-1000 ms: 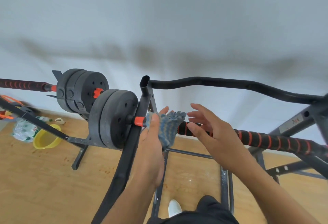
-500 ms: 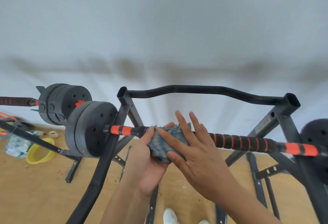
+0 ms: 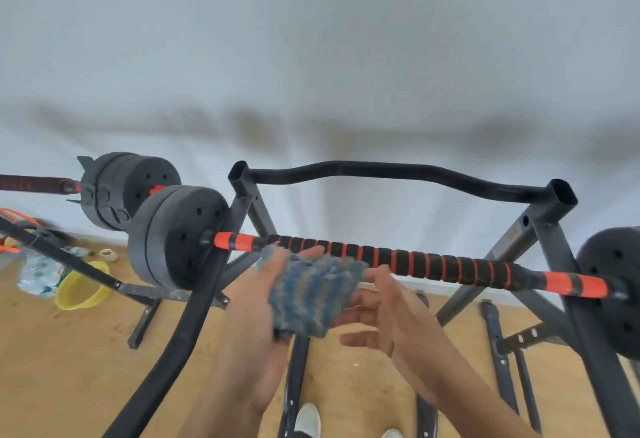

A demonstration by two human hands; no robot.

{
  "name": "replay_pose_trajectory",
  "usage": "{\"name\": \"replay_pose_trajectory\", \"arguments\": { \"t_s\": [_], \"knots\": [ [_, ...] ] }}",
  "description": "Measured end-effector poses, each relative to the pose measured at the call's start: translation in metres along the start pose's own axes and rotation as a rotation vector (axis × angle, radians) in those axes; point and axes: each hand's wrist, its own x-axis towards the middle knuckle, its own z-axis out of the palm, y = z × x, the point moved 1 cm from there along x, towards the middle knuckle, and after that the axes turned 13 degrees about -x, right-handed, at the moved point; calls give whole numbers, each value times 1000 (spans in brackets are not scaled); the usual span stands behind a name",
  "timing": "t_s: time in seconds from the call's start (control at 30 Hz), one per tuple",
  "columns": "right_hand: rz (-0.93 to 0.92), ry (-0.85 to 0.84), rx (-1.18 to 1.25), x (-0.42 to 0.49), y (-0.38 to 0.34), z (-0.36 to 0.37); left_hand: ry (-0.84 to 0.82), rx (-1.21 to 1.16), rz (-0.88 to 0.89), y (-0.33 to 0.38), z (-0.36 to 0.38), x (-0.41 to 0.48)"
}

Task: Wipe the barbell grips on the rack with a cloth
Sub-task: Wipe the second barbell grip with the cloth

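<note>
Blue cloth [image 3: 313,293] held between left hand [image 3: 256,326] and right hand [image 3: 391,316].

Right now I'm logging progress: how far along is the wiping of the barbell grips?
Nothing on the ribbed grip shows as wiped. In hand: the left hand holds the blue cloth just below the bar, not on it, with the right hand at the cloth's edge. Left: this grip's length and the second barbell at far left.
</note>
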Motion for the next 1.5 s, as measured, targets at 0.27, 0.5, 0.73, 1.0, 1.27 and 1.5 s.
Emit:
{"name": "replay_pose_trajectory", "arguments": {
  "t_s": [0.27,0.5,0.73,1.0,1.27,1.5],
  "knots": [
    [22,199,274,23,7,28,-158,468,196,4,-43,20],
    [89,327,106,52,1,66,-291,756,198,12,-71,42],
    [-169,605,-635,97,-46,58,-400,1397,740,52,-105,112],
    [-21,111,-1818,184,-42,68,-405,1809,1048,7,-115,198],
    [-66,279,-1699,172,-25,90,-386,2033,875,14,-90,215],
    [-122,367,-1680,168,-14,96,-583,2012,461,42,-62,238]
  ]
}}
